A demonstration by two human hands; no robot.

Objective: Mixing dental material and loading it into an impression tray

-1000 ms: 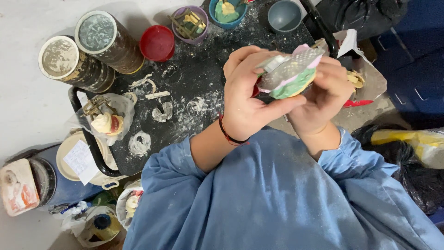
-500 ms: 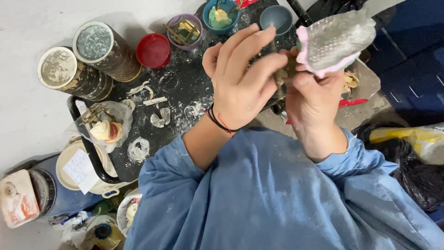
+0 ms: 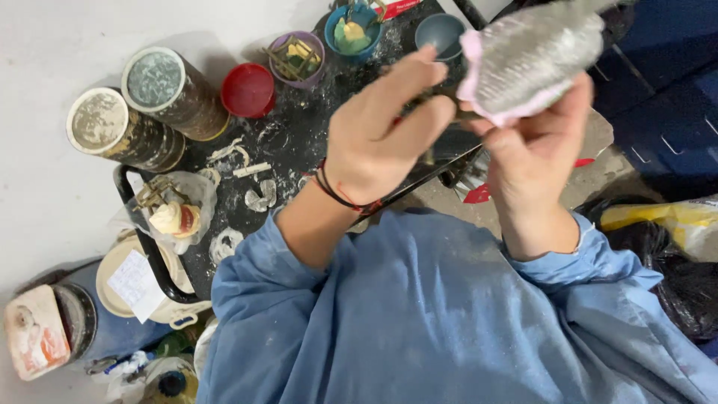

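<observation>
My right hand [image 3: 535, 150] is raised and grips a rounded grey, rough-textured piece with a pink rim [image 3: 535, 56] from below. My left hand [image 3: 381, 131], with a dark cord bracelet on its wrist, is at the piece's left edge. Its fingers pinch what looks like a thin dark tool [image 3: 437, 97] against the pink rim. Both arms wear blue smock sleeves [image 3: 419, 314]. The hands hide part of the black worktop [image 3: 299, 142] beneath them.
Two tall dusty cans [image 3: 153, 78] [image 3: 101, 120], a red lid [image 3: 248, 90], and purple [image 3: 295, 56], blue [image 3: 351, 30] and grey [image 3: 441, 34] cups stand on the spattered worktop. A plastic bag with a small figure [image 3: 176, 213] lies at left. A black bag [image 3: 673, 284] sits at right.
Both hands rose and moved right. The piece turned from its green and pink side to its grey textured side, and my left hand shifted from cupping it to working at its edge.
</observation>
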